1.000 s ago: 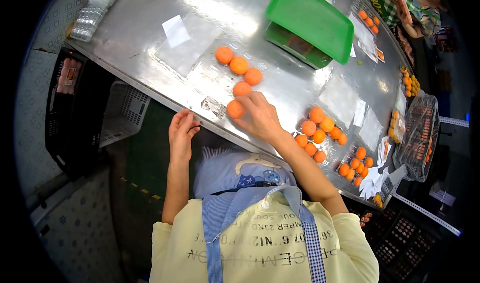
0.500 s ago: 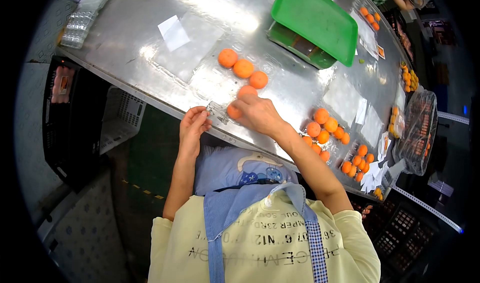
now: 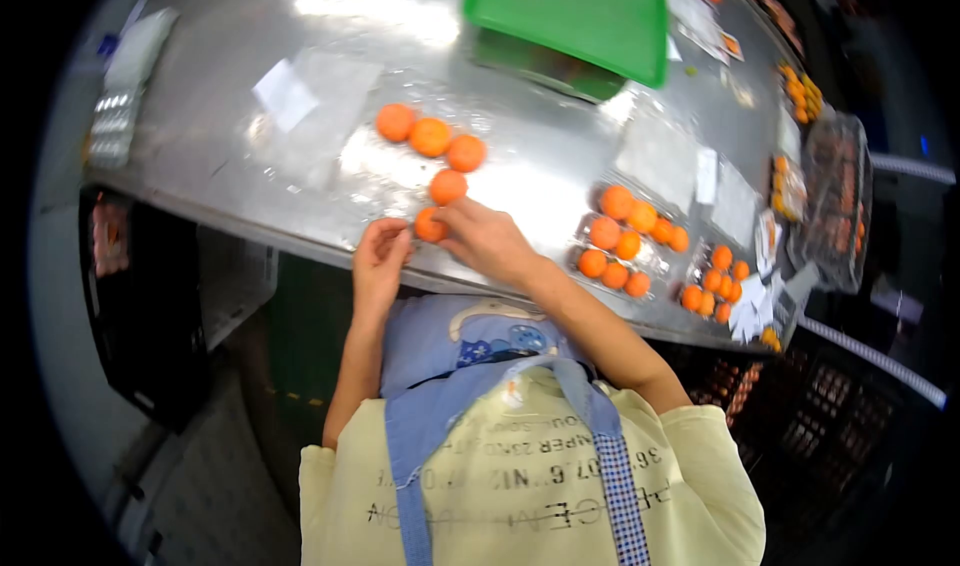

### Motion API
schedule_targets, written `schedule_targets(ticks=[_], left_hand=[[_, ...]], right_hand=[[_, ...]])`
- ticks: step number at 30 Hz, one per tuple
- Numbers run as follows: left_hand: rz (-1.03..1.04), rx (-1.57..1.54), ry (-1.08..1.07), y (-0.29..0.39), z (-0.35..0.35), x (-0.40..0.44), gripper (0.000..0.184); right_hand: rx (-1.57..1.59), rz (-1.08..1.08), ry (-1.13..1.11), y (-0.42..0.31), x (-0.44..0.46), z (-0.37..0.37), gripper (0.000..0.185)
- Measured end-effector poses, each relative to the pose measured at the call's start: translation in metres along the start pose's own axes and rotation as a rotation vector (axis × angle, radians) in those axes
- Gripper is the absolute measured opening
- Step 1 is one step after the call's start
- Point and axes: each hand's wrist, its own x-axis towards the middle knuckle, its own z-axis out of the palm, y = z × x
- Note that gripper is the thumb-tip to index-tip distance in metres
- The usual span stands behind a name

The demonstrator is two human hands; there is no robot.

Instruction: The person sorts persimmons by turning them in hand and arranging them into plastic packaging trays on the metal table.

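The orange (image 3: 431,225) sits by the near edge of the table (image 3: 210,86), between the hands. The right hand (image 3: 488,241) touches it, grip unclear; the left hand (image 3: 380,258), fingers curled, is just beside, whether grasping anything I cannot tell.

Left hand (image 3: 379,256) raised, fingers bent; left forearm (image 3: 350,371) reaching forward. Right hand (image 3: 485,241) near it, fingers curled; right forearm (image 3: 590,321) slanting inward.

oranges (image 3: 430,137) lie on the table (image 3: 230,56), those rightward apparently in trays (image 3: 653,259).
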Motion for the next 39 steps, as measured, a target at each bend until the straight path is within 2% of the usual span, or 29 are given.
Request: schedule_targets(ticks=[5, 7, 9, 13, 15, 19, 20, 24, 27, 28, 31, 35, 39], left_hand=[[0.294, 0.645, 0.047, 0.017, 0.022, -0.003, 0.022], [0.339, 0.730, 0.043, 0.012, 0.024, 0.001, 0.022], [0.351, 0.796, 0.058, 0.010, 0.027, 0.002, 0.022], [0.247, 0.840, 0.045, 0.008, 0.024, 0.006, 0.024], [0.259, 0.842, 0.105, 0.009, 0.024, 0.004, 0.025], [0.356, 0.715, 0.164, 0.006, 0.040, -0.001, 0.025], [0.318, 0.647, 0.142, 0.008, 0.049, -0.004, 0.024], [0.334, 0.517, -0.007, 0.006, 0.087, -0.011, 0.022], [0.410, 0.555, -0.092, 0.010, 0.119, -0.023, 0.022], [0.379, 0.541, -0.155, 0.008, 0.127, -0.025, 0.023], [0.278, 0.492, -0.313, 0.018, 0.166, -0.043, 0.023], [0.074, 0.261, -0.693, 0.026, 0.216, -0.066, 0.035], [-0.121, 0.035, -0.901, 0.025, 0.247, -0.080, 0.046]], right_hand=[[-0.008, 0.010, 0.097, 0.003, -0.029, -0.023, 0.028], [-0.038, 0.038, 0.111, 0.008, -0.050, -0.035, 0.027], [-0.056, 0.082, 0.225, 0.015, -0.082, -0.052, 0.023], [-0.122, 0.262, 0.452, 0.046, -0.166, -0.083, 0.024], [-0.254, 0.488, 0.408, 0.055, -0.207, -0.106, 0.035], [-0.474, 0.554, 0.295, 0.061, -0.244, -0.128, 0.052], [-0.486, 0.548, 0.262, 0.066, -0.251, -0.127, 0.055], [-0.477, 0.465, 0.248, 0.078, -0.260, -0.127, 0.055], [-0.403, 0.417, 0.294, 0.078, -0.266, -0.132, 0.051], [-0.366, 0.403, 0.318, 0.077, -0.268, -0.134, 0.050], [0.061, 0.447, 0.499, 0.068, -0.274, -0.135, 0.048], [0.457, 0.374, 0.655, 0.047, -0.257, -0.141, 0.054], [0.500, 0.255, 0.597, 0.041, -0.245, -0.148, 0.055]])
